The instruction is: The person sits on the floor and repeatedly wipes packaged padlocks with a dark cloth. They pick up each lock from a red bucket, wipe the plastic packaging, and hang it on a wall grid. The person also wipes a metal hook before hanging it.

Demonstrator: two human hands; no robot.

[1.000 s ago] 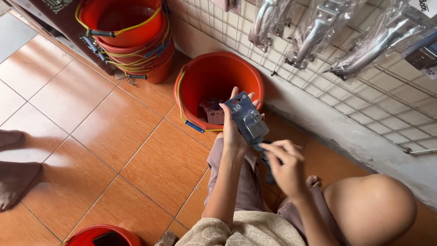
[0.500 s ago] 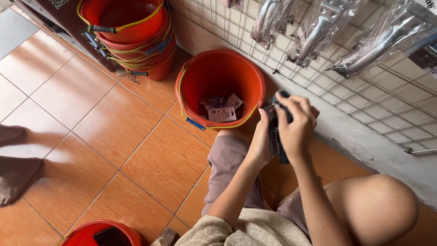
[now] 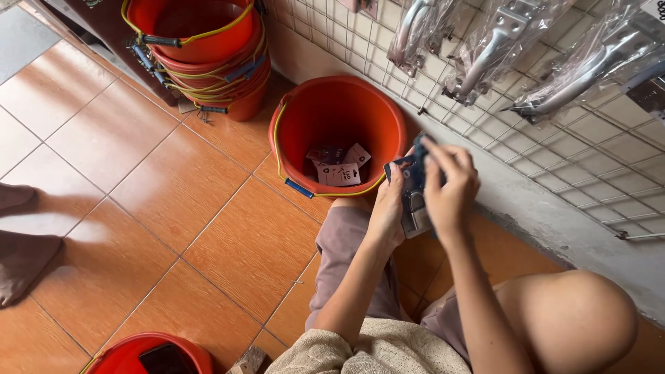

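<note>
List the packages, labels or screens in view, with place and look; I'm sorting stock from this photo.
Padlock blister pack: held in both hands, left hand and right hand; blue card, silver lock.
Card packs: at the bottom of the orange bucket; flat, whitish-pink with dark marks.
Bagged metal handles: hanging on the wire grid; clear plastic, silver.
Phone: in the bottom-left bucket; dark screen.

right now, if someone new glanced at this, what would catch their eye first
Probably the orange bucket standing on the tiled floor in the middle, with a few small carded packs lying in its bottom. Just right of it the left hand and right hand together hold a carded padlock pack above the person's lap. A stack of orange buckets stands at top left, and bagged metal handles hang on the wire grid along the wall.
</note>
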